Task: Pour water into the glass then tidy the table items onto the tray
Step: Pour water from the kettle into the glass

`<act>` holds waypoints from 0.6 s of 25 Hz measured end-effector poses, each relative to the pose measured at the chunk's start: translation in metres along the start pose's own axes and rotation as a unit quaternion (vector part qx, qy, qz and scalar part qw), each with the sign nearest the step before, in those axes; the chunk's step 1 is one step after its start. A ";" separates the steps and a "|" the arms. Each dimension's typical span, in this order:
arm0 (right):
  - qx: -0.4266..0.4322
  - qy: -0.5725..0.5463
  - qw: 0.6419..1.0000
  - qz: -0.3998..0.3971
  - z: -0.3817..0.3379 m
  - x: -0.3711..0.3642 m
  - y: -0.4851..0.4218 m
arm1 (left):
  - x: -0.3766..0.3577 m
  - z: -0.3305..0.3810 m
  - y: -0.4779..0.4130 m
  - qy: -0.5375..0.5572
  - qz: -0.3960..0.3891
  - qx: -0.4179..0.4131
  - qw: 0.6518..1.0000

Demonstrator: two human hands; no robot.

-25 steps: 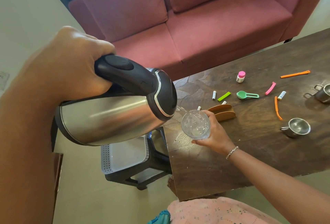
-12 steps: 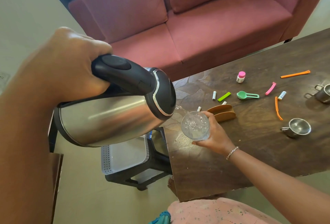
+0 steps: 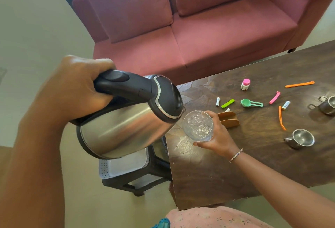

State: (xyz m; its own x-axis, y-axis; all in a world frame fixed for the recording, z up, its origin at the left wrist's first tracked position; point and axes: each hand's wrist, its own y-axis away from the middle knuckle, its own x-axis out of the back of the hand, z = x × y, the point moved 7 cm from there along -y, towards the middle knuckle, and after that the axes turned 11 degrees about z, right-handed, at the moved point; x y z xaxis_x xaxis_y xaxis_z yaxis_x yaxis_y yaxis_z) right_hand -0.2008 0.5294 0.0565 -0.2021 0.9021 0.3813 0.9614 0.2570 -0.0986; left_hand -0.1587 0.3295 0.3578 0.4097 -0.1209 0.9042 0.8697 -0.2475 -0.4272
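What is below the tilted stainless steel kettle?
A white perforated plastic tray on a black plastic stool. The stainless steel kettle covers the tray's far part, so anything there is hidden.

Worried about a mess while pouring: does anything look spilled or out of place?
No clear spill. A pale patch on the table near the glass could be glare or water; I cannot tell. Clips lie scattered.

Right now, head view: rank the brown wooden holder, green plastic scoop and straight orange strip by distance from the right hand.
1. Brown wooden holder, right beside the right hand.
2. Green plastic scoop, mid-table.
3. Straight orange strip, far side.
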 end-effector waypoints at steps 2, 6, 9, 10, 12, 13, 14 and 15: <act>0.002 -0.006 1.000 0.000 -0.006 -0.001 -0.003 | -0.005 -0.007 0.008 0.033 0.000 0.013 0.999; 0.010 -0.016 1.000 0.002 -0.018 -0.003 -0.008 | -0.016 -0.022 0.026 0.072 -0.018 0.046 0.996; 0.015 -0.014 1.000 -0.004 -0.023 -0.009 -0.011 | -0.025 -0.041 0.042 0.091 -0.016 0.095 0.991; 0.016 -0.010 1.000 -0.008 -0.024 -0.013 -0.012 | -0.025 -0.050 0.048 0.096 -0.009 0.115 0.989; 0.013 -0.006 1.000 -0.014 -0.025 -0.018 -0.012 | -0.031 -0.064 0.062 0.120 -0.008 0.147 0.982; 0.012 -0.007 1.000 -0.017 -0.027 -0.021 -0.013 | -0.034 -0.072 0.070 0.133 -0.003 0.166 0.977; 0.013 -0.009 1.000 -0.021 -0.029 -0.028 -0.014 | -0.037 -0.084 0.080 0.150 -0.001 0.194 0.969; 0.012 -0.010 1.000 -0.025 -0.031 -0.034 -0.016 | -0.042 -0.097 0.091 0.169 0.009 0.226 0.959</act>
State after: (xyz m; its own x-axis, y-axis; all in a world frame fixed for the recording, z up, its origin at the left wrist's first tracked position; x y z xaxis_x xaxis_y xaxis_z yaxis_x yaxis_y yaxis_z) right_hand -0.2030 0.4839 0.0735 -0.2529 0.8949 0.3678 0.9453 0.3095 -0.1029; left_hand -0.1236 0.2192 0.2812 0.3800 -0.4442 0.8113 0.9249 0.1900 -0.3292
